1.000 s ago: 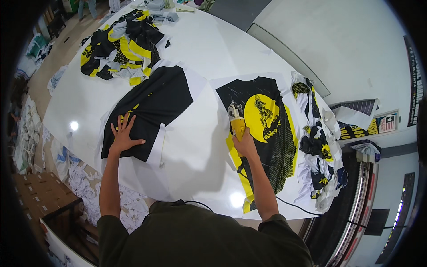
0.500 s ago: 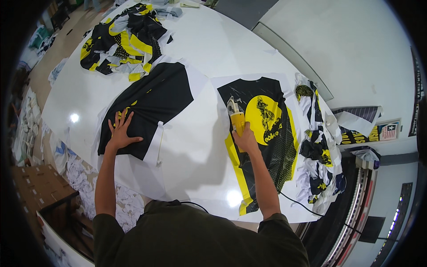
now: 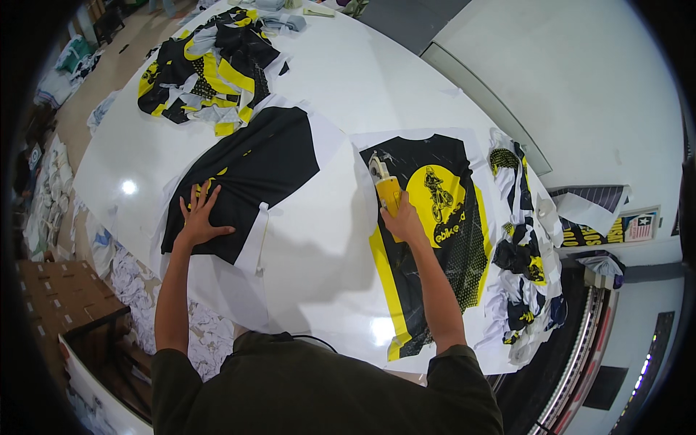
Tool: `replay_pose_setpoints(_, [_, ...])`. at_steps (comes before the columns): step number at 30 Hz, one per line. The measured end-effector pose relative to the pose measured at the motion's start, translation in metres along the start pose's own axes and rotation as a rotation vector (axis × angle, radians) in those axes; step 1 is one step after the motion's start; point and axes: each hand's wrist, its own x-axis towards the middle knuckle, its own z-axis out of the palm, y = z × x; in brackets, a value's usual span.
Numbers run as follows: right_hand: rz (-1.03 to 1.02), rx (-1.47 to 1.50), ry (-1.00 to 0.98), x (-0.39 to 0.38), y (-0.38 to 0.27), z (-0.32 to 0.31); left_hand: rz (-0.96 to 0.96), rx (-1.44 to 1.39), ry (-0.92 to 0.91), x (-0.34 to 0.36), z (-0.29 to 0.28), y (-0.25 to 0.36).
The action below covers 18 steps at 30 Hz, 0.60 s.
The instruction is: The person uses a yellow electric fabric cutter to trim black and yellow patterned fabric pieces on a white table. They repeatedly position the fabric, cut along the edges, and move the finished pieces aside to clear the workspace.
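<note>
My left hand point(image 3: 200, 223) lies flat with fingers spread on a black fabric panel point(image 3: 268, 156) with small yellow marks. Folds run across that panel from under the hand, and white material shows along its edges. In my right hand point(image 3: 403, 219) is a yellow handheld electric fabric cutter point(image 3: 389, 193) with a metal head. The cutter rests over the upper left part of a black-and-yellow printed shirt panel point(image 3: 406, 279), beside its yellow circle with a motorbike rider. My fingers wrap around the cutter's body and are partly hidden.
A heap of black, yellow and grey fabric pieces point(image 3: 210, 69) lies at the far left of the white table point(image 3: 326, 239). Along the right edge are crumpled scraps point(image 3: 518, 254). White scraps point(image 3: 199, 330) cover the floor at left, near brown boxes point(image 3: 61, 293).
The view has shifted slightly. My right hand and cutter have moved a little left and away over the shirt panel, clear of the yellow circle. The left hand stays on the black panel.
</note>
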Motion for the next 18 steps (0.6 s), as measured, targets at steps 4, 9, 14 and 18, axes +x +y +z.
replay_pose_setpoints(4, [-0.017, -0.013, -0.010, 0.011, -0.009, -0.004, -0.013, 0.010, 0.004, -0.001, 0.001, 0.000])
replay_pose_setpoints(9, [-0.016, -0.004, -0.043, 0.028, -0.015, -0.005, -0.009, 0.003, 0.009, -0.001, 0.005, -0.002])
replay_pose_setpoints(14, [-0.001, -0.018, -0.047, 0.045, -0.021, -0.007, -0.006, 0.005, 0.012, 0.002, 0.006, -0.001])
replay_pose_setpoints(18, [-0.023, -0.014, -0.046, 0.059, -0.023, -0.007, 0.002, -0.005, 0.015, 0.004, 0.004, 0.001])
